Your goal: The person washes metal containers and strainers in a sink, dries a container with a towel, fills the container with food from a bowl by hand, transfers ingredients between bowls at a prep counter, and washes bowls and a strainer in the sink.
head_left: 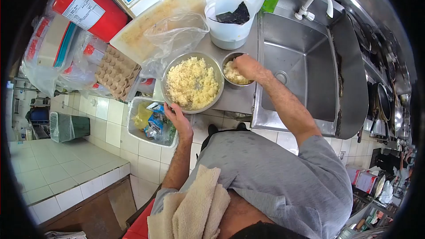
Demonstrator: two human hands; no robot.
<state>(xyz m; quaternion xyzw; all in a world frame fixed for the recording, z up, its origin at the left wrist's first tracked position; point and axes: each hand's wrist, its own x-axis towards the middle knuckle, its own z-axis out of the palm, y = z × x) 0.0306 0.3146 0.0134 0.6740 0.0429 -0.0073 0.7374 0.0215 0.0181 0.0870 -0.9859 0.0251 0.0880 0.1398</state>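
Observation:
A wide metal bowl (218, 69) at the counter's front edge holds crumbly pale-yellow food (191, 82). My left hand (179, 121) grips its near rim, thumb and fingers at the edge. Just right of it, nearly touching, stands a smaller, deeper metal bowl (239, 86) with similar crumbly, paler food (232, 74) inside. My right hand (248, 67) reaches down into this smaller bowl with its fingers curled in the food. The fingertips are partly hidden, so how much food they hold does not show.
Behind the bowls are a clear plastic bag (177, 33), a cutting board (146, 26) and a white bucket (228, 33) with dark pieces on top. A steel sink (299, 75) lies right. Below left sits a bin (141, 138) of wrappers; an egg tray (116, 73) stands left.

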